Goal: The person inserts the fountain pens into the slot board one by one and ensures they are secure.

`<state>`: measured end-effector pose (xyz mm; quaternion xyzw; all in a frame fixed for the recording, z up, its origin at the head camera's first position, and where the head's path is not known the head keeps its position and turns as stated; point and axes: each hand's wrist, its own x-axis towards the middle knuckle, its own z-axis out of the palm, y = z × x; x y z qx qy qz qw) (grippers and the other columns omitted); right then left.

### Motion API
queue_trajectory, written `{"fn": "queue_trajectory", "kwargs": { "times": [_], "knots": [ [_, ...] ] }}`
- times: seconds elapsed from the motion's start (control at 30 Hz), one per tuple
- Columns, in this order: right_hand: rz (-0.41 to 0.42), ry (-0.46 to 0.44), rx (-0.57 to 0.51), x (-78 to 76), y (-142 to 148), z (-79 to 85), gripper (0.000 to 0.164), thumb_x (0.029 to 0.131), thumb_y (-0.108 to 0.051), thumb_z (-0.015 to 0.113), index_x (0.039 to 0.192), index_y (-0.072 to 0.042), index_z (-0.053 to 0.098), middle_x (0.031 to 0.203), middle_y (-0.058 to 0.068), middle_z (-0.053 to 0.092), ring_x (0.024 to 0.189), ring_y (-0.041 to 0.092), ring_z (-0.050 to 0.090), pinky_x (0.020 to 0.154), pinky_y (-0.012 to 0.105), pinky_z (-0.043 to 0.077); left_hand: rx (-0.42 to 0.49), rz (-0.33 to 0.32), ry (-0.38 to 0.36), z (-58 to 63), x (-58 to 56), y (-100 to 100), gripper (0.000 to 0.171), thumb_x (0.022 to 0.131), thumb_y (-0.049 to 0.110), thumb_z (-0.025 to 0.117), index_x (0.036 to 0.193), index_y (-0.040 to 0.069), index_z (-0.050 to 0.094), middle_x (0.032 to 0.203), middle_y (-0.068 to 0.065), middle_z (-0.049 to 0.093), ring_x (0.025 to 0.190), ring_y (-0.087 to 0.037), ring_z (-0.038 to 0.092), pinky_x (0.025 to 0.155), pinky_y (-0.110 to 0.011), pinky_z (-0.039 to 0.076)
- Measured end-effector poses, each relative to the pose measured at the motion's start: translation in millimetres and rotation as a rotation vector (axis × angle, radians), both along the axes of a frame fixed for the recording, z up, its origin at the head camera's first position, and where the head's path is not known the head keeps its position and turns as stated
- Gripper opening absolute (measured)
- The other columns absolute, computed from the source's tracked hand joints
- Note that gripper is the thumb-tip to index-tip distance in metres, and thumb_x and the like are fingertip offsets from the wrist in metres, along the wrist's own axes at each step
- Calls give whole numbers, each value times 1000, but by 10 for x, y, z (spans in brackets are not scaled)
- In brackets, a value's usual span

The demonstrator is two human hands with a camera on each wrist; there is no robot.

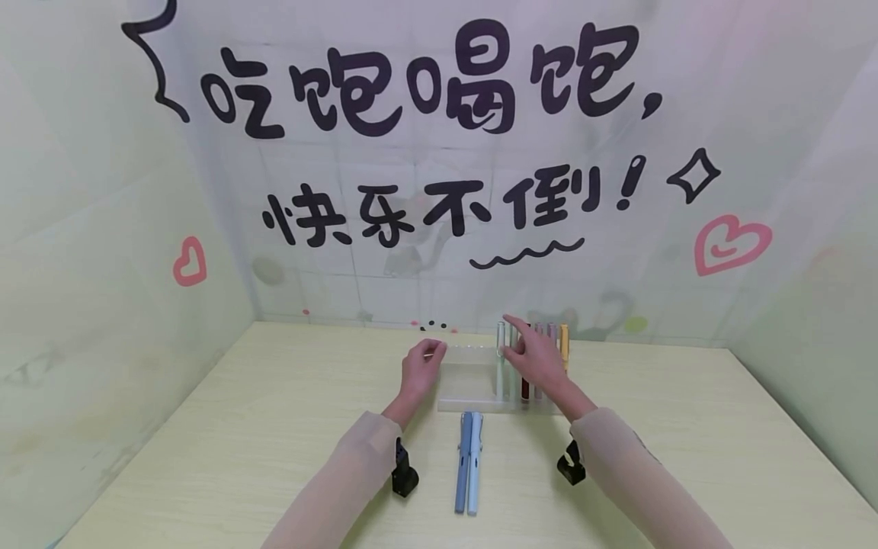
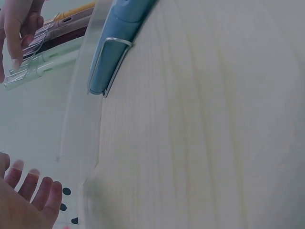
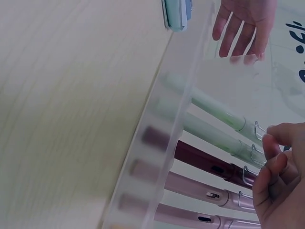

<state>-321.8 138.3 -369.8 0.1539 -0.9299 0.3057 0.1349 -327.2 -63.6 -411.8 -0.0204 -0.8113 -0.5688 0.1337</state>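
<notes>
A transparent pen rack [image 1: 466, 402] stands at the back of the table. My left hand [image 1: 421, 371] pinches its upper left corner between thumb and fingers. Several capped pens lean in its right half: two pale green pens, a dark red pen [image 3: 200, 160], two mauve ones and a yellow pen [image 1: 565, 343]. My right hand [image 1: 538, 358] is at the cap of the outermost pale green pen [image 3: 219, 110], its index finger stretched past the top and its thumb beside the cap. Two blue pens, a darker one [image 1: 463, 473] and a lighter one [image 1: 474, 473], lie before the rack.
The pale wooden table [image 1: 302, 427] meets a printed cloth wall [image 1: 384, 297] just behind the rack. Cloth walls also rise at the left and right. A black wrist camera [image 1: 405, 473] hangs under each forearm, on either side of the blue pens.
</notes>
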Motion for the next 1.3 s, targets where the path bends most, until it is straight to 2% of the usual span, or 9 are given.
{"fn": "queue_trajectory", "kwargs": {
  "times": [0.23, 0.37, 0.6, 0.93, 1.3],
  "knots": [
    [34, 92, -41, 109, 17, -90, 42, 83, -12, 65, 122, -6, 54, 60, -5, 53, 48, 11, 43, 42, 26, 35, -1, 4, -13, -18, -5, 5, 25, 93, 19, 52, 104, -2, 61, 102, -15, 62, 99, -28, 57, 85, -37, 49],
    [42, 113, -40, 165, 17, -150, 35, 82, -12, 66, 115, -4, 58, 61, -6, 55, 50, 8, 46, 47, 28, 42, 2, 3, -18, -15, -5, 8, 26, 94, 19, 52, 105, -2, 60, 103, -15, 62, 100, -28, 57, 85, -37, 48],
    [76, 91, -70, 270, 11, -240, 25, 80, -9, 68, 103, -4, 62, 61, -7, 56, 49, 7, 46, 42, 23, 39, 5, -1, -23, -9, -5, 10, 26, 94, 20, 51, 106, -2, 60, 104, -15, 61, 101, -28, 57, 86, -37, 48],
    [112, 60, -20, 392, -23, -380, 14, 79, -13, 69, 92, -9, 64, 61, -9, 56, 51, 5, 46, 45, 20, 40, -10, 9, -18, -5, -12, 13, 25, 94, 19, 52, 105, -2, 60, 104, -15, 62, 100, -29, 57, 86, -37, 48],
    [192, -7, 10, 506, -54, -458, 13, 79, -13, 69, 91, -10, 63, 62, -9, 56, 52, 4, 47, 46, 19, 41, -13, 6, -11, -11, -14, 9, 24, 94, 17, 52, 105, -3, 60, 103, -16, 62, 100, -29, 57, 86, -37, 48]
  ]
}}
